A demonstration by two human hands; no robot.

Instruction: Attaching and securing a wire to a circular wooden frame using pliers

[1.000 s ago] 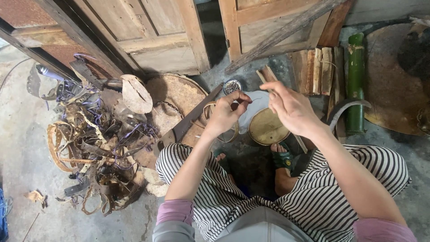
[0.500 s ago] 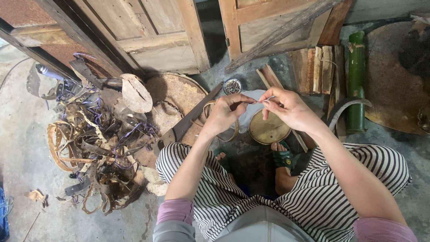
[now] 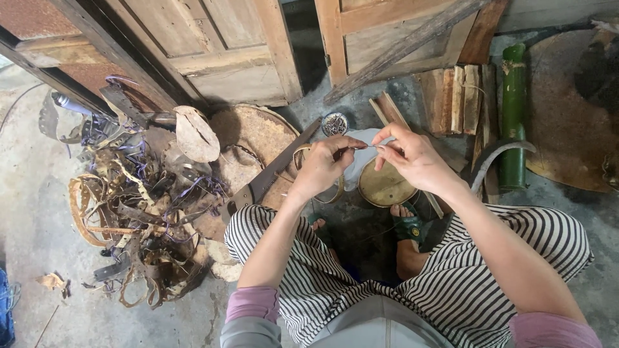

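Fingertips of left hand (image 3: pixel 322 169) and right hand (image 3: pixel 412 158) pinch a thin wire (image 3: pixel 365 147) between them above the round tin lid (image 3: pixel 385 183), scrap heap (image 3: pixel 138 212) crowding the left, bare floor (image 3: pixel 39 193) beyond.

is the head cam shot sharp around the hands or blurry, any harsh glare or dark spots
Head view: soft even daylight, no harsh glare; the left hand and right hand are fairly sharp, the thin strand pinched between them barely resolves; the gap between the wooden doors falls into deep shadow.

Concrete floor (image 3: pixel 39 212) with scrap heap (image 3: pixel 138 212), firewood (image 3: pixel 461 96)
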